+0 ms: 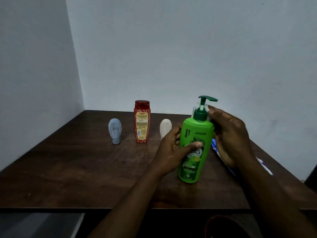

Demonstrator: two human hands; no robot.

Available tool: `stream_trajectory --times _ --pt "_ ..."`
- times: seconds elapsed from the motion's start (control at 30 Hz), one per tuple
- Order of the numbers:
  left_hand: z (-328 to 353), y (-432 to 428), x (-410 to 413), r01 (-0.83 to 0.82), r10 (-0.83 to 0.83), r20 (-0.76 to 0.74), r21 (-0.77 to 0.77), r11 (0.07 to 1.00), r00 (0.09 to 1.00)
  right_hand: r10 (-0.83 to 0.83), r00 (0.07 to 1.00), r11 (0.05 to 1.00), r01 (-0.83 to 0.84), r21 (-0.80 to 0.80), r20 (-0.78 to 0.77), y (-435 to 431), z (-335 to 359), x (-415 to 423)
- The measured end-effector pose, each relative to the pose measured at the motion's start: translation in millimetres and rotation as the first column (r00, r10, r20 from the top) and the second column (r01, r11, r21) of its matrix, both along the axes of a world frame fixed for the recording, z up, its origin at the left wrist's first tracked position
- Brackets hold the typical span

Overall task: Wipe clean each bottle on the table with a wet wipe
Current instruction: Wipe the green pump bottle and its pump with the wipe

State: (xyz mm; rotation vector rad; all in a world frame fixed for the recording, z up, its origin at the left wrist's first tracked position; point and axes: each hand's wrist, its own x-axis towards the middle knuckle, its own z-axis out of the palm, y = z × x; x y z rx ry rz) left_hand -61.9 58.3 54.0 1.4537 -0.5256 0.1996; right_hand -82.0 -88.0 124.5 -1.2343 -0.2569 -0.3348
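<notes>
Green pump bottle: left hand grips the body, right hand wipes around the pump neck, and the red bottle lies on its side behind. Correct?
Not quite. The head view shows the red bottle standing upright, not lying down. The rest holds: the left hand grips the green pump bottle, and the right hand holds a wet wipe at the pump neck.

dim, bluish indoor light | soft overall focus | right hand point(229, 134) motion-blurred | wide-angle bending at edges

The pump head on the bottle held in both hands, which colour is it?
Dark green, darker than the light green bottle body; the pump head shows in the head view.
</notes>
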Motion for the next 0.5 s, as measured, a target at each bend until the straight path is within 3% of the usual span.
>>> stream_trajectory --times 0.1,0.2,0.37,0.5 --pt "0 0 1 -0.015 0.015 0.013 -0.009 1.000 1.000 -0.334 0.903 0.910 0.384 -0.156 0.270 5 -13 -19" --pt "0 0 1 -0.021 0.021 0.024 -0.002 1.000 0.999 -0.381 0.675 0.671 0.672 -0.313 0.631 7 -23 -21" --pt "1 1 -1 -0.012 0.012 0.038 -0.012 1.000 0.999 -0.279 0.495 0.511 0.802 -0.309 0.823 10 -17 -16" --pt "0 3 -1 0.013 -0.012 0.040 -0.032 0.999 0.999 -0.235 0.454 0.440 0.838 -0.322 0.859 21 -3 -10"
